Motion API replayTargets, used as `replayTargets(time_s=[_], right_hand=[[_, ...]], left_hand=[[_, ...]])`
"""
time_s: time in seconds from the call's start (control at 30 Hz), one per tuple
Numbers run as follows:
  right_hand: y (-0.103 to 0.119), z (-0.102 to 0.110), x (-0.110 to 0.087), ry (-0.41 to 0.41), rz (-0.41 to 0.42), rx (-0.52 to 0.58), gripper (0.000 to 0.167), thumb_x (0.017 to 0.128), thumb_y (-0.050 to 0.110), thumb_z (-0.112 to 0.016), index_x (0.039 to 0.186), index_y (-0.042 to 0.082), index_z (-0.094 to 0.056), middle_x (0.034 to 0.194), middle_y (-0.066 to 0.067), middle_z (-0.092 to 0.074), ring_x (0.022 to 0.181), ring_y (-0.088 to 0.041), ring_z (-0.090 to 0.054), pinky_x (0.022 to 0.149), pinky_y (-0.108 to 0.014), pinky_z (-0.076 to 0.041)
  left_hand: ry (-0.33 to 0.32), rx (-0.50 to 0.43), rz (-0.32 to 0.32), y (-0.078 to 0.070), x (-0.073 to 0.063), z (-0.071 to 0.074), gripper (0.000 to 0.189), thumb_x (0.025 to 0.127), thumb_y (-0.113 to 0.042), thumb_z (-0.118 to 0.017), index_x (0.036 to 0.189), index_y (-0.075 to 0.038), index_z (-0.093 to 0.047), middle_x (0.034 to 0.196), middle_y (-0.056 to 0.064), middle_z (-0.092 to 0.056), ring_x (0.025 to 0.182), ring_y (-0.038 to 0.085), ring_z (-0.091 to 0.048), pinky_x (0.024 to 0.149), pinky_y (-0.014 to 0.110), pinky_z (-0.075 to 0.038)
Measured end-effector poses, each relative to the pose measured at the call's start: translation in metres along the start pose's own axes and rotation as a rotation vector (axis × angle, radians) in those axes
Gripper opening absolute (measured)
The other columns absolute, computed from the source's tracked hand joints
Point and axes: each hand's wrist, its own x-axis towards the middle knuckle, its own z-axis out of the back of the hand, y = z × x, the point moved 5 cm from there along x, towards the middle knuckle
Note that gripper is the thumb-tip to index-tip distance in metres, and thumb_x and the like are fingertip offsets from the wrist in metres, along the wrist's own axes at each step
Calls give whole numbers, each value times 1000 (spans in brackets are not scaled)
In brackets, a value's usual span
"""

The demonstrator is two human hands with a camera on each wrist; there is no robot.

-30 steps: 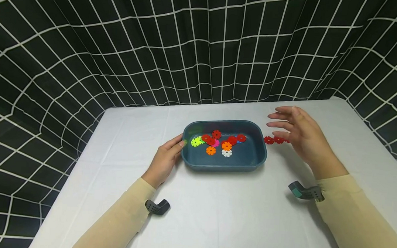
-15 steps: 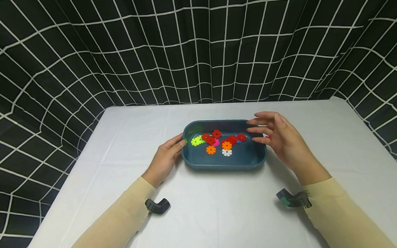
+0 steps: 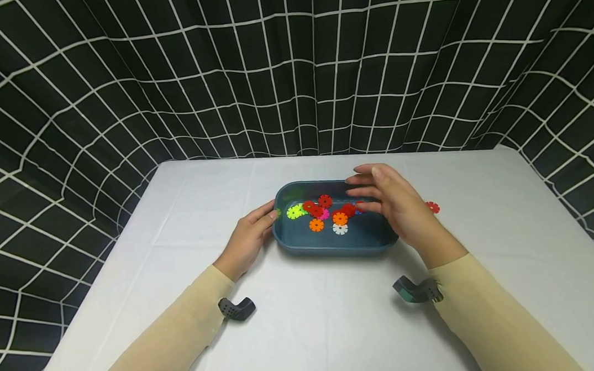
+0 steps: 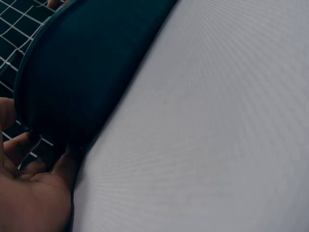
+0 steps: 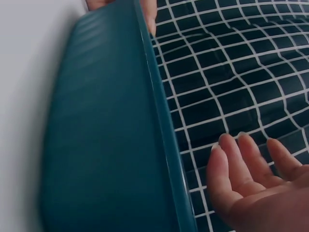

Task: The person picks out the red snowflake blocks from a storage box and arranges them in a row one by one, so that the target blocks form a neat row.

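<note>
A dark teal plastic bin [image 3: 334, 252] stands on the table, holding several flat notched plastic discs: red [image 3: 324, 201], orange [image 3: 316, 225], yellow-green [image 3: 293, 212], white [image 3: 340, 229], pink and blue. My left hand [image 3: 247, 236] grips the bin's left end, thumb over the rim; in the left wrist view, fingers [image 4: 21, 147] lie against the outside of its wall. Over the bin's right end hovers my right hand [image 3: 393, 206], fingers loosely bent and holding nothing. It hides part of the right rim. In the right wrist view that hand [image 5: 256, 186] shows bare fingers beyond the bin's edge.
Right of the bin, a red notched disc [image 3: 432, 207] lies on the white cloth [image 3: 186, 214], partly behind my right hand. A black curtain with white grid lines [image 3: 322, 70] rises behind the table and along its sides.
My right hand has moved left, from above the red discs beside the bin to above the bin's right end. My left hand and the bin have stayed in place.
</note>
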Motion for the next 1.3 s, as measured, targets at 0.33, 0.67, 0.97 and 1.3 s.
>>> replayTargets(time_s=[0.33, 0.67, 0.97, 1.3], right_hand=[[-18, -11, 33, -41, -119, -90, 66, 112, 55, -52, 156, 6, -47, 148, -15, -58, 134, -35, -59, 112, -55, -52], [-37, -23, 57, -70, -223, -125, 78, 108, 65, -53, 155, 2, -47, 144, -22, -57, 135, -41, -56, 116, -58, -47], [-42, -30, 59, -106, -305, -263, 85, 104, 74, -56, 149, 3, -53, 136, -21, -65, 129, -41, -59, 112, -58, -51], [-52, -32, 52, -126, -335, -270, 77, 101, 69, -65, 143, 5, -53, 136, -22, -63, 128, -42, -57, 109, -54, -51]], left_hand=[[2, -1, 0, 1, 1, 1, 52, 115, -29, -60, 161, -4, -52, 164, 6, -50, 150, 17, -46, 117, 28, -45], [-9, 26, 0, 0, 0, 1, 49, 116, -26, -58, 160, -5, -53, 164, 4, -50, 150, 17, -47, 116, 28, -46], [1, 36, -8, -2, 0, 1, 52, 116, -29, -59, 161, -5, -52, 164, 5, -50, 149, 16, -47, 116, 27, -46], [5, 33, -16, -2, 0, 1, 53, 116, -30, -59, 161, -4, -51, 164, 6, -50, 150, 16, -47, 116, 27, -45]])
